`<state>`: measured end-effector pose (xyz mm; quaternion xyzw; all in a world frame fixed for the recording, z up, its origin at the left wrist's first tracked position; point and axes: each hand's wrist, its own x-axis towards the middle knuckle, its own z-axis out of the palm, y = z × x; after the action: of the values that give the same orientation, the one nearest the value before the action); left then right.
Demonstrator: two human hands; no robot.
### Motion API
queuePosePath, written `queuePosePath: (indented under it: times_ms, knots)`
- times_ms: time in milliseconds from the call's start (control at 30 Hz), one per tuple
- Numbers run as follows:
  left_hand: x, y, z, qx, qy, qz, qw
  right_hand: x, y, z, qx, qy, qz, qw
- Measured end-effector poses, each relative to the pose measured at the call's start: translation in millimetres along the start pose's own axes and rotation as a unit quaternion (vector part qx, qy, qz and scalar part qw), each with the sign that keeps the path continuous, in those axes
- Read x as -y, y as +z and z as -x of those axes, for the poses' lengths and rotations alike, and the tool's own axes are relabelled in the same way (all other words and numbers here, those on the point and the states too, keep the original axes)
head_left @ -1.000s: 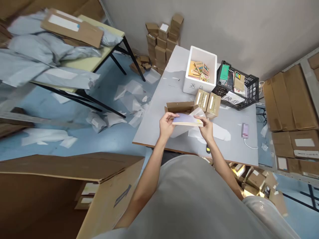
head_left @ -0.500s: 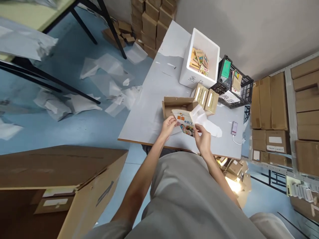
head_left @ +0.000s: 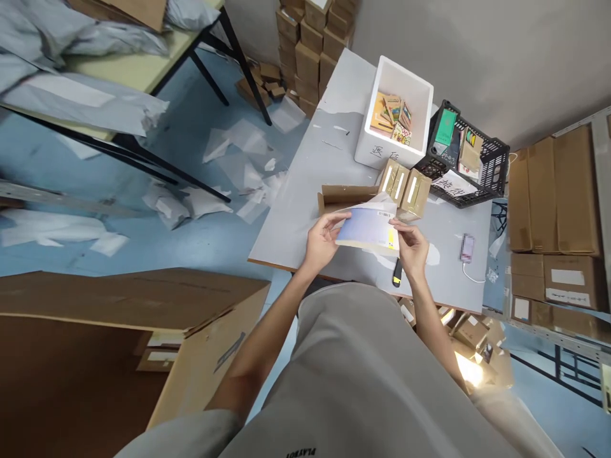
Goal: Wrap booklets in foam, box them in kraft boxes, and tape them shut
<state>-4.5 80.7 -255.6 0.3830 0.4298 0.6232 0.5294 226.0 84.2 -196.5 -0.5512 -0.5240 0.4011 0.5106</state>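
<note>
Both my hands hold a thin book (head_left: 367, 228) flat above the front of the grey table (head_left: 329, 159); its pale blue side with a yellow corner faces up. My left hand (head_left: 323, 238) pinches its left edge, and my right hand (head_left: 411, 245) grips its right edge. An open brown cardboard box (head_left: 344, 196) lies just behind the book, with white wrapping under and behind it. Two small cardboard packets (head_left: 405, 186) stand beyond the box.
A white foam box (head_left: 382, 152) of colourful books and a black crate (head_left: 482, 178) stand at the back of the table. A phone on a cable (head_left: 466, 247) lies right, a black-and-yellow tool (head_left: 396, 273) at the front edge. Cartons surround me; torn wrapping litters the blue floor.
The book has been turned over: half a second ago its colourful cover faced me, now its pale blue side is up. My head has also swung, shifting the view.
</note>
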Motion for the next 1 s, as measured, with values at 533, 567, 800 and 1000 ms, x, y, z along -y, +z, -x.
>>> queuePosePath:
  times_ms: [533, 567, 800, 1000]
  knots:
    - [-12.7, 11.4, 1.3, 0.002, -0.074, -0.086, 0.994, -28.4, -33.7, -3.3, 0.062, 0.071, 0.003, 0.996]
    - [-16.1, 11.9, 1.2, 0.005, -0.074, -0.084, 0.994, -28.6, -34.9, -4.3, 0.068, 0.072, -0.006, 0.995]
    - [-29.5, 19.5, 4.5, -0.046, -0.105, -0.120, 0.986, -25.1, -26.1, -11.0, 0.078, 0.136, -0.059, 0.986]
    - [-30.5, 17.1, 1.5, -0.061, -0.074, -0.104, 0.990, -21.5, -14.3, -2.8, 0.074, 0.134, -0.083, 0.985]
